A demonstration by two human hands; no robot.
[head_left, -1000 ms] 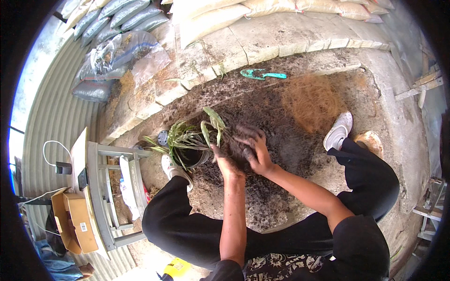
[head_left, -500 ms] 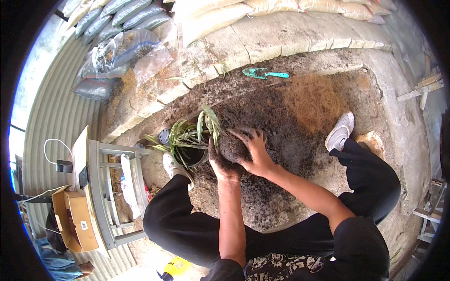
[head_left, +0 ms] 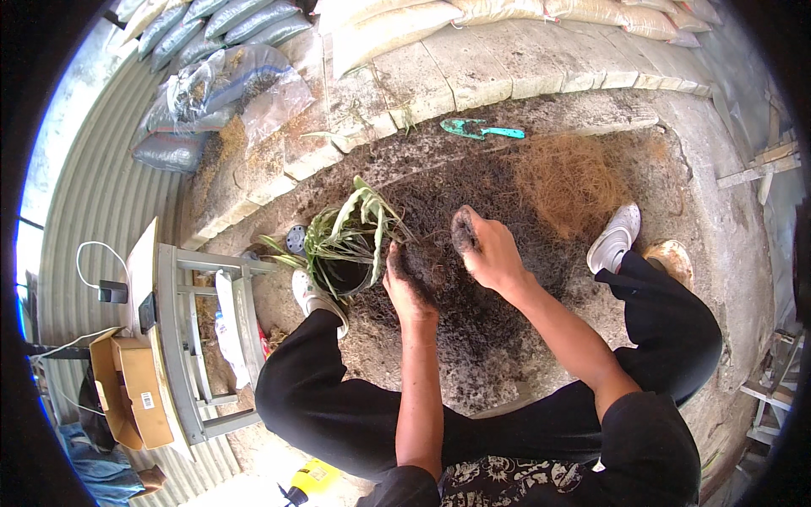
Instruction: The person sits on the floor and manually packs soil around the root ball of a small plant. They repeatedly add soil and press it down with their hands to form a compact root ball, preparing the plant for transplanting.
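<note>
A: What is the left hand point(head_left: 409, 286) doing?

B: It is cupped around the near left side of a dark root clump point(head_left: 431, 264), soil smeared over the fingers and palm

A: And the right hand point(head_left: 492, 250)?

B: Apart from the clump, just to its right, with the fingers half curled and dirty at the tips. I cannot tell whether anything is pinched in it

A: Where is the clump, exactly?

B: Above the dark soil point(head_left: 473, 338) spread on the ground, between the two hands. Stems reach from it to a leafy plant point(head_left: 365, 207) whose long green leaves lean left and droop

A: Over what?

B: Near a black pot point(head_left: 348, 275), which has more greenery about its far rim. A white shoe point(head_left: 316, 297) is just beside that pot, on the left

A: Anything farther off?

B: A turquoise trowel point(head_left: 481, 129) lies beyond the hands, close to the concrete ledge point(head_left: 481, 76). To its right and nearer is a loose brown fibre heap point(head_left: 570, 186), with pale sacks point(head_left: 393, 34) stacked past the ledge
</note>
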